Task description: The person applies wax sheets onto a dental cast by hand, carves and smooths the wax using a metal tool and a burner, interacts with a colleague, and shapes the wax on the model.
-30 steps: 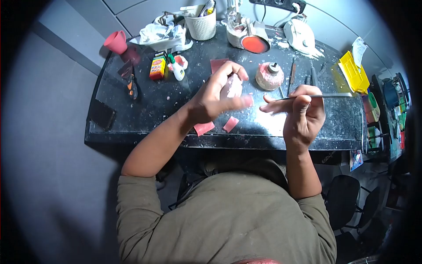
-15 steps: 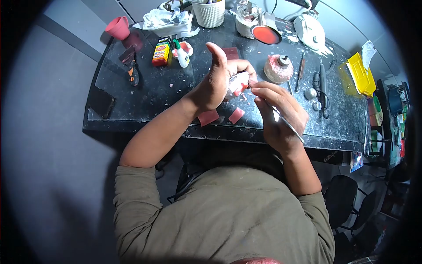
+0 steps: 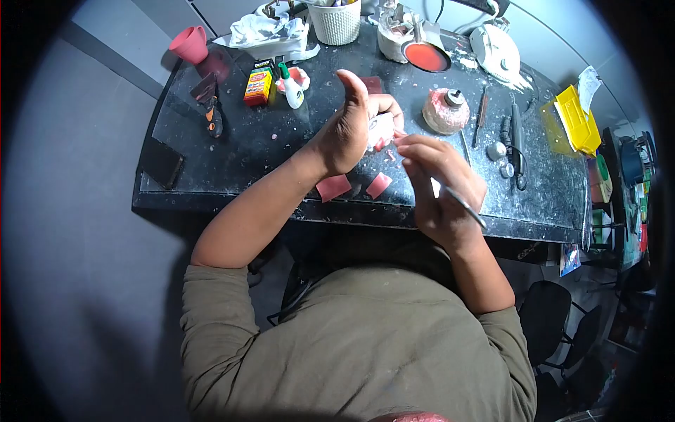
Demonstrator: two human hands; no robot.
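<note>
My left hand (image 3: 344, 133) is wrapped round a small white and pink piece (image 3: 380, 132), its thumb raised away from it. Close on the right, my right hand (image 3: 446, 183) grips a thin metal tool (image 3: 466, 205), whose tip end reaches the piece between the hands; the exact contact is hidden by my fingers. Below my left hand, two pink sheets, a larger one (image 3: 333, 188) and a smaller one (image 3: 379, 185), lie on the dark table (image 3: 260, 172). Another pink sheet (image 3: 370, 84) is partly behind my left hand.
A pink-crusted burner jar (image 3: 445, 112) stands behind my right hand, with a slim tool (image 3: 481, 116) beside it. Farther back are a red-filled dish (image 3: 426, 56) and a white basket (image 3: 335, 22). A glue bottle (image 3: 292, 91), colourful box (image 3: 259, 84) and scraper (image 3: 212, 116) occupy the left.
Over the last second my right hand has swung left, bringing the tool to the piece. My left thumb has lifted away from the piece. The view has shifted slightly.
</note>
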